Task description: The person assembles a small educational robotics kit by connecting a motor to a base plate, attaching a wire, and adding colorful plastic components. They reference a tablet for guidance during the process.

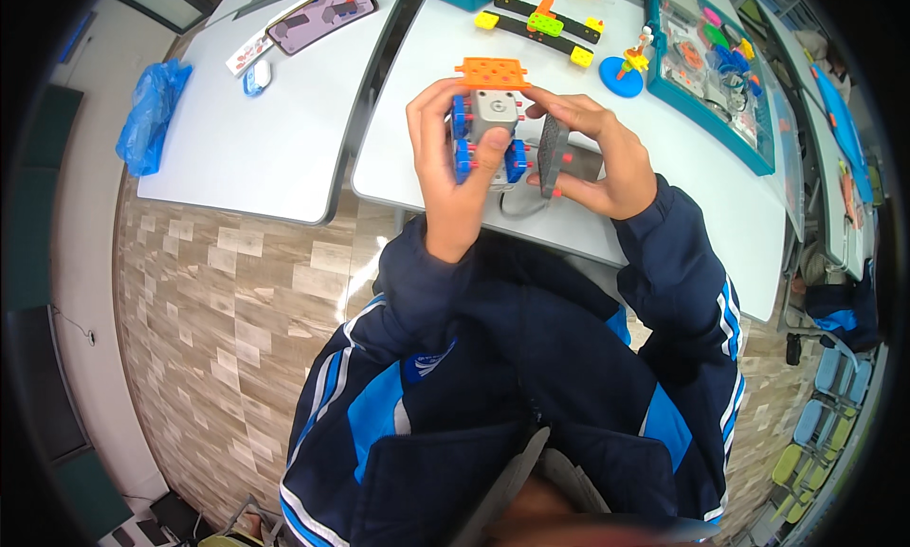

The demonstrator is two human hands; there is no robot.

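My left hand (447, 173) grips a small building-block model (491, 120) made of a grey motor block, blue side pieces and an orange holed plate on top. The thumb presses its front face. My right hand (597, 158) touches the model's right side with its fingertips and holds a dark grey flat plate (553, 154) with red pegs upright beside it. Both hands hover above the near edge of a white table (664, 206). A grey cable hangs under the model.
On the table lie a black and yellow beam assembly with a green and orange piece (542, 23), a blue disc with a small figure (623, 73) and a teal parts tray (706, 59). A second table at left holds a tablet (322, 14). A blue plastic bag (150, 116) hangs there.
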